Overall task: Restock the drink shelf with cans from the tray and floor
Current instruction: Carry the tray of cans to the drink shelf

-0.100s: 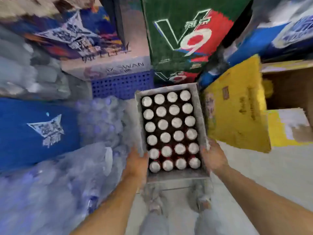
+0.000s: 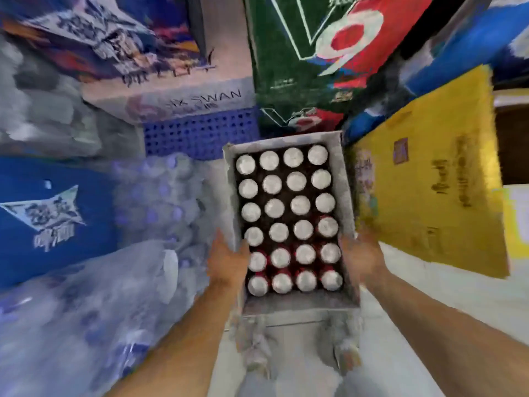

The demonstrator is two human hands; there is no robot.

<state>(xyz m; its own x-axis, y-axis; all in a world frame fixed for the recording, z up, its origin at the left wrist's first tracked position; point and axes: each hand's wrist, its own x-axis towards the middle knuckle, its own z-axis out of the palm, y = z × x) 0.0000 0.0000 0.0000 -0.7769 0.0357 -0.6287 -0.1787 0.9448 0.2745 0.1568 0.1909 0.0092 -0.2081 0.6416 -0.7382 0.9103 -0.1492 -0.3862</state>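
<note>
A grey cardboard tray [image 2: 345, 181] full of several red cans [image 2: 290, 219] with silver tops is in the middle of the head view, above the floor. My left hand [image 2: 227, 260] grips the tray's left wall near its front corner, thumb over the rim. My right hand [image 2: 359, 256] grips the right wall opposite. Both forearms reach in from below. My shoes [image 2: 297, 345] show blurred under the tray's near edge.
Shrink-wrapped bottle packs [image 2: 120, 253] crowd the left. A blue crate [image 2: 200, 133], a SWAN carton [image 2: 177, 70] and a green V9 carton [image 2: 312, 53] stand behind the tray. A yellow carton [image 2: 429, 173] stands close on the right. Pale floor [image 2: 429, 285] lies at right and below.
The tray sits slightly higher between my hands; both hands keep their hold on its side walls. The view is much the same, still blurred.
</note>
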